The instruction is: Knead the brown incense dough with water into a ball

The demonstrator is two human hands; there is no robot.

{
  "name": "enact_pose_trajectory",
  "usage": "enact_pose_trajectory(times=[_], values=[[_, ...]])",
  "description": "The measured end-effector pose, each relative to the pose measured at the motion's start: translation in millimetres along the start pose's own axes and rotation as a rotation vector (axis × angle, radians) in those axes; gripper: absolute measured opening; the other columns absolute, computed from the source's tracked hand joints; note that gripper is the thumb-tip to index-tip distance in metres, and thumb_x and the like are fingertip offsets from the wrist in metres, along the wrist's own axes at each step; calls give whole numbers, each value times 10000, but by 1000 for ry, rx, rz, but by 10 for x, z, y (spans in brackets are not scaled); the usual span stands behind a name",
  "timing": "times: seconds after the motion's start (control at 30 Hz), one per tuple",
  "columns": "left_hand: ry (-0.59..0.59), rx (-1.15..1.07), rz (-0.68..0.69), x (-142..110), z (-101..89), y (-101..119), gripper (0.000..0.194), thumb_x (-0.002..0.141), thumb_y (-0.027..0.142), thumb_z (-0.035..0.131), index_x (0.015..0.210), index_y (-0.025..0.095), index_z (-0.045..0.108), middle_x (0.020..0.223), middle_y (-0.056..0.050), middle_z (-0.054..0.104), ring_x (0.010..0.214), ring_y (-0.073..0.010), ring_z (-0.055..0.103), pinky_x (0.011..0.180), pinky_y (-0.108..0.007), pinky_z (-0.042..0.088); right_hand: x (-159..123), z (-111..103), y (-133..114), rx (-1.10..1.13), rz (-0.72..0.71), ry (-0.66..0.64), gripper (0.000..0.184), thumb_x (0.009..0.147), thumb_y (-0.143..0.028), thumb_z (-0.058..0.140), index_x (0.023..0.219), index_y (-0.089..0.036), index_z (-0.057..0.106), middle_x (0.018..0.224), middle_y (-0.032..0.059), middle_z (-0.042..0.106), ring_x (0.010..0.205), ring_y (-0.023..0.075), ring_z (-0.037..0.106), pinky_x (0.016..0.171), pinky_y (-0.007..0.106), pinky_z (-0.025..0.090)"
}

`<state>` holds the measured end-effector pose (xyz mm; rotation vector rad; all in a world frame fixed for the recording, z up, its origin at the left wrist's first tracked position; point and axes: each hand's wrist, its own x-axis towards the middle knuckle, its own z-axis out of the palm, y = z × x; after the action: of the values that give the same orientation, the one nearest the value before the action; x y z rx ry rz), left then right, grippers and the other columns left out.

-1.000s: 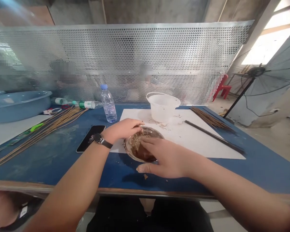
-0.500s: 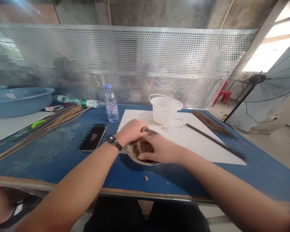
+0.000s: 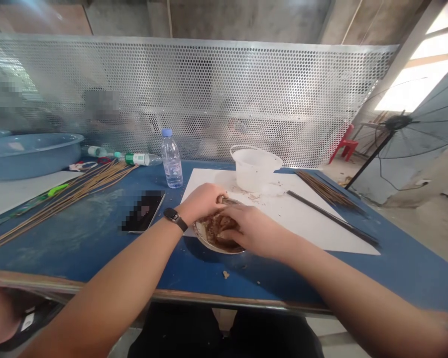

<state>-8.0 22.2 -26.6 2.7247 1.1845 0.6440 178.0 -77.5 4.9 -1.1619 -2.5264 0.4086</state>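
On the blue table (image 3: 74, 258), a shallow metal bowl (image 3: 205, 240) sits at the near edge of a white paper sheet (image 3: 302, 223). The left hand (image 3: 203, 203) curls over its far rim; the right hand (image 3: 254, 231) presses spread fingers into the brown crumbly mixture (image 3: 216, 231).

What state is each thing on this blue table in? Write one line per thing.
Metal bowl: holding brown mixture
Left hand: curled at the bowl's far rim
Right hand: fingers on the mixture
Water bottle: upright, capped
Green-labelled bottle: lying on its side
White plastic tub: upright
Smartphone: lying flat
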Motion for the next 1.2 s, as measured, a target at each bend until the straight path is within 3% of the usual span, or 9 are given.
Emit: enact_pose_trajectory(times=[0.13,0.27,0.33,0.47,0.63,0.77,0.93,1.1,1.2], values=[[-8,48,-19,17,-7,11,185,740,217,681,895,204,782,859,-48,750,802,-224,651,698,-296,429,-254,-111,-240,23,-124,-162,498,978,-529,549,1304,-160,623,1369,162,635,1211,325,618,997,463,498],[-4,64,-47,16,-19,36,171,756,219,702,903,199,787,898,-59,758,830,-230,656,702,-301,432,-328,-66,-318,-13,-91,-230,945,953,-705,434,1573,-1,321,1649,272,263,1521,430,276,1191,558,337],[0,49,-40,13,-19,30,166,763,243,724,910,197,787,896,-57,757,825,-226,654,702,-299,431,-254,-55,-247,25,-113,-276,898,985,-687,367,1569,-6,340,1659,249,252,1547,396,227,1232,540,279],[-23,-25,-34,6,-14,-7,202,788,323,737,935,193,785,867,-51,751,784,-217,640,667,-298,414,-29,-101,14,209,-136,-362,572,1067,-536,276,1355,-195,634,1505,95,561,1404,269,499,1171,441,392],[-10,-31,-23,10,-6,-21,167,813,316,698,878,189,784,837,-58,749,745,-209,624,658,-296,403,151,-22,172,103,-82,-208,293,985,-378,555,1152,-174,683,1151,120,725,1021,271,656,922,453,510],[-14,-89,-43,11,-10,-32,193,846,308,639,873,195,794,795,-50,750,698,-194,611,636,-286,400,191,86,192,98,-141,-79,435,820,-270,752,1220,-139,643,1201,150,684,1084,290,632,959,460,493],[-20,-224,-66,1,-28,-71,243,856,285,602,960,198,804,868,-49,776,736,-185,642,655,-265,427,133,99,272,178,-167,39,450,868,-257,675,1300,-166,585,1359,153,579,1236,281,571,1066,470,451],[-17,-215,-69,7,-30,-87,231,816,294,639,931,180,804,861,-48,772,743,-187,637,653,-267,418,8,-2,184,-5,-120,14,392,903,-231,561,1277,-115,555,1128,158,660,1005,281,636,874,460,530],[-36,-167,-53,14,-28,-94,268,792,328,685,978,174,801,846,-47,763,741,-193,638,655,-270,424,-78,-70,86,-114,-168,11,408,933,-210,512,1330,-136,565,1223,180,650,1094,308,630,921,488,521]])
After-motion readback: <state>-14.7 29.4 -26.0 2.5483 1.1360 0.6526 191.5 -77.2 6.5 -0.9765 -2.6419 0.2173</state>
